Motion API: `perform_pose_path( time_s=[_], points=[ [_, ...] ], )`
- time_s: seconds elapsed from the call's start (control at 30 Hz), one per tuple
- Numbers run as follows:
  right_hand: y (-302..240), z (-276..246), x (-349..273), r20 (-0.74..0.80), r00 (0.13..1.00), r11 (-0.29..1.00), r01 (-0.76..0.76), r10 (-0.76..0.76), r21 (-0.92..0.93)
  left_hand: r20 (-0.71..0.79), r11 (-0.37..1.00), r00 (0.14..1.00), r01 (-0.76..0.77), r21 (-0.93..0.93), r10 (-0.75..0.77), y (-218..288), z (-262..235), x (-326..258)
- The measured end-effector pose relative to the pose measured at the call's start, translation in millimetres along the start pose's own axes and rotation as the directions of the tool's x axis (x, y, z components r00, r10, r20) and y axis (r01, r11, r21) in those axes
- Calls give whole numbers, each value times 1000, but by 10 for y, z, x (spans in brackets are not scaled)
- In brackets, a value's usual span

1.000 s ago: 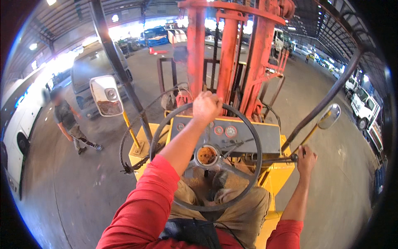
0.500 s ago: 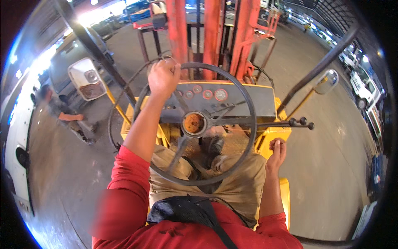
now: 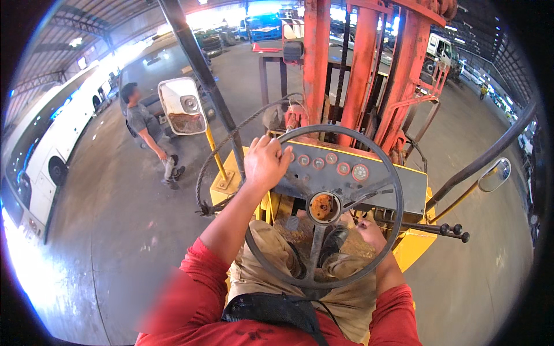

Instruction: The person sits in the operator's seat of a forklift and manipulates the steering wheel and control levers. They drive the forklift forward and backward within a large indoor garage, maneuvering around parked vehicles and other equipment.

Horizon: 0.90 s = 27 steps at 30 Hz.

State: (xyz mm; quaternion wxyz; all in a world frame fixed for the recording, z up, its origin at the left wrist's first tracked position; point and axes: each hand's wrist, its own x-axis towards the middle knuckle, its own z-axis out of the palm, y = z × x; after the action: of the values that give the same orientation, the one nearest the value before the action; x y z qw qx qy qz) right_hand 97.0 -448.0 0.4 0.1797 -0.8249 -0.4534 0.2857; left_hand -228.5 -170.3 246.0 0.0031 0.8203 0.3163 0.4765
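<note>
I sit at the black steering wheel (image 3: 324,209) of a yellow forklift with an orange mast (image 3: 356,75). My left hand (image 3: 265,164) is closed over the upper left of the wheel's rim. Under the right part of the dashboard (image 3: 410,196), behind the wheel, my right hand (image 3: 372,233) has its fingers drawn together by a small dark part. What those fingers hold is too small to make out. Several black-knobbed levers (image 3: 444,229) stick out to the right, just above that hand.
A person (image 3: 147,130) in a grey shirt stands on the floor at the left, beyond a side mirror (image 3: 182,106). A white bus (image 3: 63,150) is parked farther left. Another mirror (image 3: 495,175) is on the right. Dark posts rise on both sides, with trucks in the background.
My right hand has gone from beside the yellow side panel to under the dashboard. My left hand has shifted from near the wheel's top down its left side. The view has swung left.
</note>
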Motion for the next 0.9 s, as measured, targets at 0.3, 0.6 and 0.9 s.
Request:
perform_pose_path(
  time_s=[0.3,0.6,0.9],
  points=[
    [115,568,234,104,973,964,-181,204,-192,62,1000,998,1,-1,-1,-81,-412,-425],
    [21,640,248,209,954,977,-211,215,-44,49,1000,998,27,14,-27,-74,-521,-471],
    [-18,646,318,142,971,981,-186,193,-62,72,997,996,48,63,-53,-81,-488,-447]
  ],
)
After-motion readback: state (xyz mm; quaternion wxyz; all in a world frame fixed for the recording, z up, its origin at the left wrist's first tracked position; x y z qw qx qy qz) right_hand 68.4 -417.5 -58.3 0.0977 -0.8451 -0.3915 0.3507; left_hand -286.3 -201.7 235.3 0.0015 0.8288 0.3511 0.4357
